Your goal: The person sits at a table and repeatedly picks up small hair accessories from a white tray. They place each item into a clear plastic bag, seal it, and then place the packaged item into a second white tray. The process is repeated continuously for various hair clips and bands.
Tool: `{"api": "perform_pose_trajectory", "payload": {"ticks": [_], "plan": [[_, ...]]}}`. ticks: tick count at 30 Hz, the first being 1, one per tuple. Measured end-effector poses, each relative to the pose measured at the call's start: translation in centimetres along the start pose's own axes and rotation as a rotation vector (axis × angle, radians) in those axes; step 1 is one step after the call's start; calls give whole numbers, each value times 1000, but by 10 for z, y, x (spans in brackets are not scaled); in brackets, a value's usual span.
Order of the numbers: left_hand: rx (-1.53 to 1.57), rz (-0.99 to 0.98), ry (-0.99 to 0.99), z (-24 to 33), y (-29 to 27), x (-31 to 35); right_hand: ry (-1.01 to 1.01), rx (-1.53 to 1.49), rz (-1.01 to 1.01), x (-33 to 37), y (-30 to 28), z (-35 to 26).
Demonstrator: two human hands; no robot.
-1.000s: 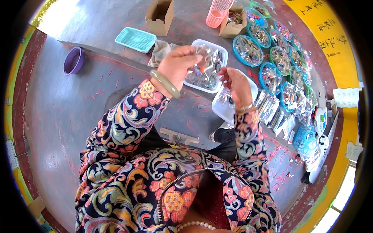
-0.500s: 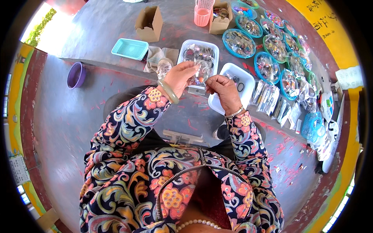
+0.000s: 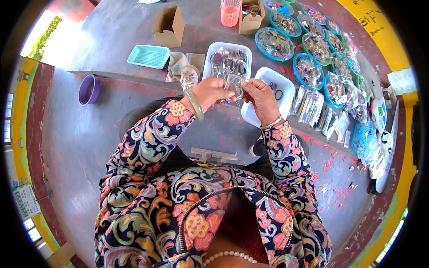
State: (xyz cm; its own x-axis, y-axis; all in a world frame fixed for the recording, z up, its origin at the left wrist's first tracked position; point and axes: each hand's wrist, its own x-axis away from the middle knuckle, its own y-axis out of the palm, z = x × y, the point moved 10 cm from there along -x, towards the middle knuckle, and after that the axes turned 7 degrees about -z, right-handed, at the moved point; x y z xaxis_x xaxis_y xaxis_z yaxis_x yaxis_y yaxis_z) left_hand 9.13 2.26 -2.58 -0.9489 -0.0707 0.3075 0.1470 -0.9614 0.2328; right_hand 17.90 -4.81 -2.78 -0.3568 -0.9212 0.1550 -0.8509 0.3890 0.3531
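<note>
Both hands, left (image 3: 213, 91) & right (image 3: 260, 99), pinch small clear bag (image 3: 233, 84).

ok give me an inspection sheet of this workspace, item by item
surface: grey concrete floor with red specks, stepped edge running across.
job's things: small clear packet held between both hands over two white trays of small packets.
clutter: round blue baskets of packets, loose packets, two cardboard boxes, pink cup, turquoise tray, purple bowl, cloth.
grippers: left hand and right hand both pinch the packet.
cables: nothing seen.
surroundings: yellow wall at right, bright daylight upper left.
</note>
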Motion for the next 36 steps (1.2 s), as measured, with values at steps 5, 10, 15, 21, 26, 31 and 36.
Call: {"api": "perform_pose_trajectory", "payload": {"ticks": [5,10,15,21,26,31,36], "plan": [[226,53,-111,-3,4,6,57,-146,63,0,-10,12],[242,63,-94,-5,-1,7,62,-245,155,2,-20,14],[281,294,27,3,-28,10,148,-135,-33,2,0,14],[164,190,49,15,-28,8,153,-30,-86,0,-8,7],[67,144,-18,8,-21,6,134,75,-80,-1,-8,11],[218,209,-67,1,-17,8,64,-136,13,0,-8,10],[265,279,-51,0,-22,9,64,-136,26,-1,-5,14]]}}
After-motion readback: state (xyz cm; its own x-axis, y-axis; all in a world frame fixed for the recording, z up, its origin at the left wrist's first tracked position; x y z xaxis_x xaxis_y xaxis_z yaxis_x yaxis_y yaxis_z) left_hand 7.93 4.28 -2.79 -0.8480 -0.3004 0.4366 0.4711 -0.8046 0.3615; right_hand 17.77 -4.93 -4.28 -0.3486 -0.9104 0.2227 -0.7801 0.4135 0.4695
